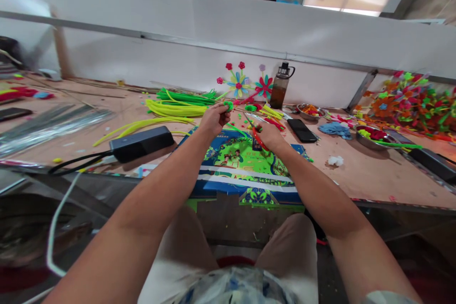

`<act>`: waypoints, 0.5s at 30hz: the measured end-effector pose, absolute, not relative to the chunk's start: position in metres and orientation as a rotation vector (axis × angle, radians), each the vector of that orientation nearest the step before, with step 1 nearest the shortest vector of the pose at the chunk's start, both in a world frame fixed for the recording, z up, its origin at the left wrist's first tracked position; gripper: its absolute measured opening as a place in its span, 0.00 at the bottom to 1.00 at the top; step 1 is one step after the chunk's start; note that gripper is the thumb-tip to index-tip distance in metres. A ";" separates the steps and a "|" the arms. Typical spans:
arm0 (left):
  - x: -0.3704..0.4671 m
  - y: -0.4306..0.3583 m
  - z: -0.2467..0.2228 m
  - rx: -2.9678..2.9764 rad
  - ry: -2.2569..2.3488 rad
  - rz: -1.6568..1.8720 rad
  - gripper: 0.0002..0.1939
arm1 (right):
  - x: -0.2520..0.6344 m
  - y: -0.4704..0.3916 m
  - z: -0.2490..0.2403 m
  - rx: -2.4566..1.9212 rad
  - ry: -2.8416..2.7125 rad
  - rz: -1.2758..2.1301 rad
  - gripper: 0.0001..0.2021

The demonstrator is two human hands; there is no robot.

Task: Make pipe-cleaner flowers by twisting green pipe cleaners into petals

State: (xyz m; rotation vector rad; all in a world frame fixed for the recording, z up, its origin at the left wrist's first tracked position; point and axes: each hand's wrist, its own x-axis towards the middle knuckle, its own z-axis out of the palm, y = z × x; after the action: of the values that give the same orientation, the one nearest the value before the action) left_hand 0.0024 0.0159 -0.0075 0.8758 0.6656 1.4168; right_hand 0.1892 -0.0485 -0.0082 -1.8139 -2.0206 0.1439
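Note:
My left hand (215, 118) is closed on a small bunch of green pipe cleaner (228, 105), pinched at the fingertips above the table. My right hand (270, 136) wraps round a pair of red-handled scissors (259, 139), whose blades point up and to the left. Below both hands lies a blue and green printed sheet (242, 159) with white strips along its near side. A green pipe cleaner (237, 129) runs between the hands over the sheet. Behind them lie yellow pipe cleaners (174, 110) and green pipe cleaners (188, 97).
Pipe-cleaner flowers (238, 84) and a brown-filled bottle (280, 87) stand at the back. A phone (301, 130), a blue cloth (335, 129) and a metal bowl (372, 142) lie right. A black box with cables (141, 143) sits left. A white partition (160, 52) closes the far side.

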 end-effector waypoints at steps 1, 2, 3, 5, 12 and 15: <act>0.002 0.015 -0.006 0.895 0.647 1.442 0.07 | 0.187 -0.050 -0.009 -1.781 -2.065 0.131 0.11; 0.001 0.013 -0.005 0.920 0.636 1.462 0.07 | 0.184 -0.053 -0.009 -1.745 -2.110 0.121 0.11; 0.001 0.011 -0.004 0.949 0.632 1.477 0.07 | 0.181 -0.055 -0.010 -1.709 -2.156 0.116 0.12; 0.002 0.007 -0.002 1.010 0.647 1.487 0.06 | 0.174 -0.060 -0.012 -1.629 -2.260 0.129 0.13; 0.006 0.004 -0.002 1.127 0.657 1.476 0.08 | 0.155 -0.080 -0.014 -1.256 -2.536 0.240 0.17; 0.008 0.005 -0.003 1.176 0.644 1.459 0.10 | 0.153 -0.082 -0.013 -1.274 -2.515 0.255 0.13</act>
State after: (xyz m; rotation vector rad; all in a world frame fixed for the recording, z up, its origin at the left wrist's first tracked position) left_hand 0.0077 0.0045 -0.0031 1.1760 0.6439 1.4592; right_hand 0.1529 -0.0823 -0.0129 -1.2740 -2.5153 0.2549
